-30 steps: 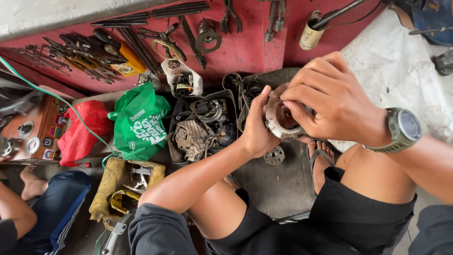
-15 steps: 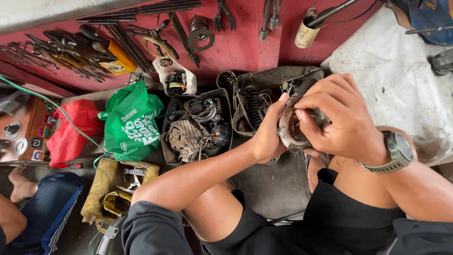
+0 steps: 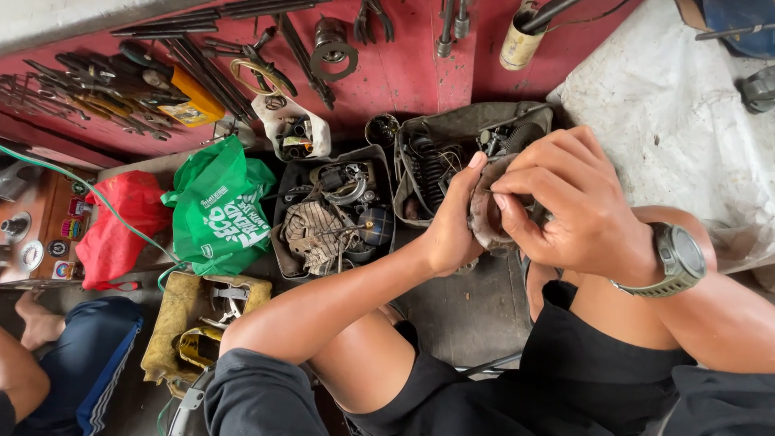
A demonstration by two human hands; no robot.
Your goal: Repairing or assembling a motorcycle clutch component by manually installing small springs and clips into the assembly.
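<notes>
My left hand (image 3: 452,222) grips the left side of a round, grimy metal engine part (image 3: 484,216), held up above my knees. My right hand (image 3: 569,202) covers the part from the right and above, with its fingertips pressed into the part's open middle; a grey watch sits on that wrist. Most of the part is hidden under my fingers. Whether my right fingers pinch a small tool or piece I cannot make out.
A black tray of greasy parts (image 3: 335,214) and a bin of springs (image 3: 428,173) lie just beyond my hands. A green bag (image 3: 222,210), a red bag (image 3: 121,226) and a yellow container (image 3: 202,323) sit left. Tools cover the red board (image 3: 387,73). Another person's leg (image 3: 73,363) is lower left.
Both hands and the metal part have drifted right and a little lower in view. My right fingers have curled further into the part's centre.
</notes>
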